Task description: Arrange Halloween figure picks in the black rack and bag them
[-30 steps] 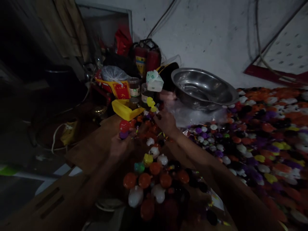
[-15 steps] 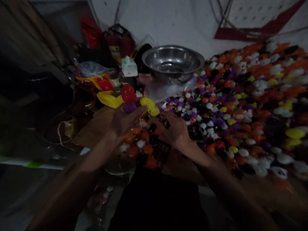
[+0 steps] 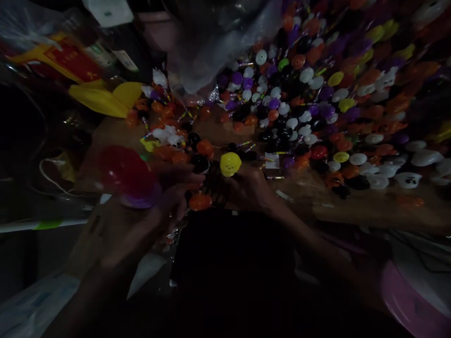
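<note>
My left hand (image 3: 155,220) is closed, blurred by motion, around a shiny red and purple plastic piece (image 3: 121,171) that sticks up at its left side. To the right, my right hand (image 3: 252,188) has its fingers bent behind a small yellow toy head with a face (image 3: 230,164). Their exact grip is hidden in the dark. Between and beyond the hands lie an orange toy head (image 3: 200,202), a black toy head (image 3: 200,164) and white figures (image 3: 169,136).
Colourful small toy heads (image 3: 306,108) are heaped across the back and right. A yellow piece (image 3: 105,101) and a red and yellow packet (image 3: 73,58) lie at left. A pink basin (image 3: 408,300) stands low at right, below the table edge.
My view has tipped down and closer to the table. The yellow piece, earlier between both hands, is now at my right hand. My left hand has moved left and down with the red and purple piece.
</note>
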`<state>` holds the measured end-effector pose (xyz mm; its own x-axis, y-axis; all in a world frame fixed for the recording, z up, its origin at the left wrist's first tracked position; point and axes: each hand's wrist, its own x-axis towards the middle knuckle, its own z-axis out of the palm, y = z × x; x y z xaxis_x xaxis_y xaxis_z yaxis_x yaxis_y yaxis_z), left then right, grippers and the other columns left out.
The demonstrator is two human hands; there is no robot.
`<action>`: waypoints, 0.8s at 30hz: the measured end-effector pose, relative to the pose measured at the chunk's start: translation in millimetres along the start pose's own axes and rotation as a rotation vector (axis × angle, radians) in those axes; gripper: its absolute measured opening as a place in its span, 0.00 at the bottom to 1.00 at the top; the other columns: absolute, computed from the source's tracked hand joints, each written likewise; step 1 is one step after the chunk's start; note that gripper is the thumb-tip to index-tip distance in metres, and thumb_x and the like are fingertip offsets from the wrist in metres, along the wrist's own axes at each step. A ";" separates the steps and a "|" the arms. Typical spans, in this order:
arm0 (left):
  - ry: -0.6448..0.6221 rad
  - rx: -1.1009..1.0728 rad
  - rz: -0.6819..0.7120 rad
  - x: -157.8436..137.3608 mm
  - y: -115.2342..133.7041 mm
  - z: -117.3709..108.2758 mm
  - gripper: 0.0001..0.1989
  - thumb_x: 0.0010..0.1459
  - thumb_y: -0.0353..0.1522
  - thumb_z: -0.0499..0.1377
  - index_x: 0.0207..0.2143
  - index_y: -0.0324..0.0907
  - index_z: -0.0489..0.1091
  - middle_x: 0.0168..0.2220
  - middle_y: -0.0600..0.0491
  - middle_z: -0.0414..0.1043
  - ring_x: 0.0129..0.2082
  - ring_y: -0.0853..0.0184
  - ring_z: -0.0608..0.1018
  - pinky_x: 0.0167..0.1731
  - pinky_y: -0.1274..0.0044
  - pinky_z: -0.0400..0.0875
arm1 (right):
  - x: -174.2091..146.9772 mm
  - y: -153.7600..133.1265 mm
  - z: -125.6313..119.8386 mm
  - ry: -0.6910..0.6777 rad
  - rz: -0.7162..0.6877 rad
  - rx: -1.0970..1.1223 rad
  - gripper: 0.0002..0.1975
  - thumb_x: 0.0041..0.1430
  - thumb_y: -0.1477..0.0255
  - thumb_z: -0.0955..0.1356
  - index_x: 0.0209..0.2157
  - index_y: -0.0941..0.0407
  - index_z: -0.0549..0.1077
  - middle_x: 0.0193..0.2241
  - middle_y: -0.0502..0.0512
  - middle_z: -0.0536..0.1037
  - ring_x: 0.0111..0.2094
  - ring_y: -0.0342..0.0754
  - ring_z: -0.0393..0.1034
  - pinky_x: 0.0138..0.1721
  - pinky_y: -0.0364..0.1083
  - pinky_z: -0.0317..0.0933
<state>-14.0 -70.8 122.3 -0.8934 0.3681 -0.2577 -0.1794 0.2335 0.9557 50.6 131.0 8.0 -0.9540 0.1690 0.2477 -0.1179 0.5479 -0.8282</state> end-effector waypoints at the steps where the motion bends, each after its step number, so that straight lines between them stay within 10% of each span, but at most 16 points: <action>1: 0.010 0.041 -0.008 -2.8 -7.2 -1.6 0.21 0.53 0.43 0.70 0.48 0.46 0.77 0.24 0.55 0.75 0.13 0.74 0.64 0.09 0.82 0.53 | 0.9 -0.2 4.7 -0.012 -0.018 -0.009 0.07 0.67 0.74 0.67 0.40 0.58 0.78 0.39 0.57 0.82 0.39 0.48 0.75 0.44 0.45 0.65; 9: 0.019 0.177 -0.002 -1.1 -32.8 -9.9 0.18 0.58 0.41 0.65 0.47 0.41 0.77 0.19 0.58 0.70 0.12 0.74 0.64 0.11 0.82 0.55 | 7.2 9.6 32.6 -0.157 -0.019 -0.157 0.04 0.66 0.70 0.72 0.39 0.55 0.80 0.39 0.55 0.84 0.43 0.50 0.74 0.55 0.51 0.54; 16: 0.032 0.017 0.068 -0.5 -31.8 -5.3 0.15 0.55 0.37 0.67 0.45 0.44 0.78 0.46 0.48 0.83 0.13 0.77 0.67 0.10 0.80 0.57 | 4.8 6.4 29.6 -0.222 0.044 -0.277 0.07 0.68 0.70 0.70 0.40 0.55 0.82 0.42 0.58 0.84 0.51 0.56 0.71 0.59 0.57 0.51; 24: 0.063 0.030 0.064 -2.0 -35.4 -10.6 0.14 0.57 0.40 0.67 0.45 0.49 0.79 0.47 0.52 0.82 0.15 0.78 0.67 0.12 0.80 0.57 | 8.6 6.6 37.9 -0.191 0.021 -0.281 0.10 0.68 0.67 0.70 0.45 0.56 0.82 0.43 0.59 0.84 0.50 0.56 0.72 0.57 0.56 0.53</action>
<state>-10.2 -89.3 90.5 -0.9268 0.3265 -0.1858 -0.1094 0.2386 0.9649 31.2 105.0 -14.4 -0.9929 0.0406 0.1119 -0.0428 0.7549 -0.6544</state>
